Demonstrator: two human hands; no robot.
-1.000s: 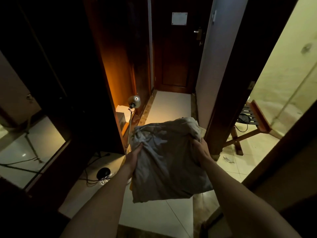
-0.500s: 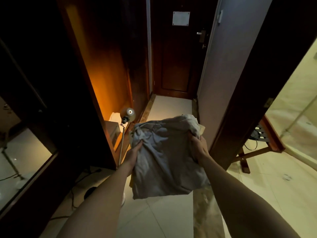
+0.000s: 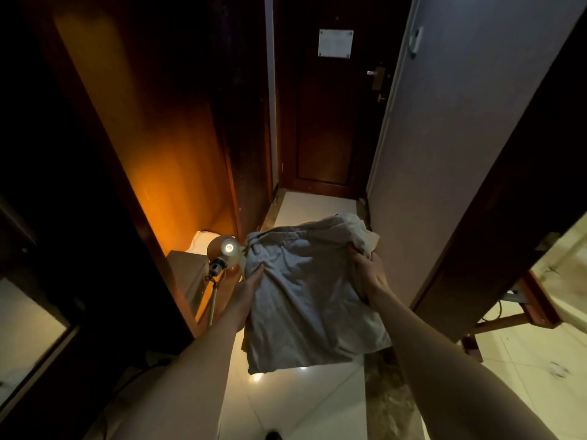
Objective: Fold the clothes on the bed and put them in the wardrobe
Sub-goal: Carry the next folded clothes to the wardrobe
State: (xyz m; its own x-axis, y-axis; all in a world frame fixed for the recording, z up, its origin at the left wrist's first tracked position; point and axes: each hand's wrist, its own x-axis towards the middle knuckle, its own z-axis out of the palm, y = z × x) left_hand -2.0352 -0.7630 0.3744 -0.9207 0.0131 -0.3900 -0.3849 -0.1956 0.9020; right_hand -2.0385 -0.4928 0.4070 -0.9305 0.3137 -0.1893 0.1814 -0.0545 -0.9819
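Both hands, left and right, grip folded clothes.

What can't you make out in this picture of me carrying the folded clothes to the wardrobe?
Head view only:
- Underside of the folded clothes: how many garments are in the stack is hidden by the top grey layer.
- Fingers of the left hand and right hand: tucked under the fabric.
- Wardrobe interior: upper part too dark, shelves unclear.
- Notice on the door: text too small.
- Wooden rack: cut off by the door frame.
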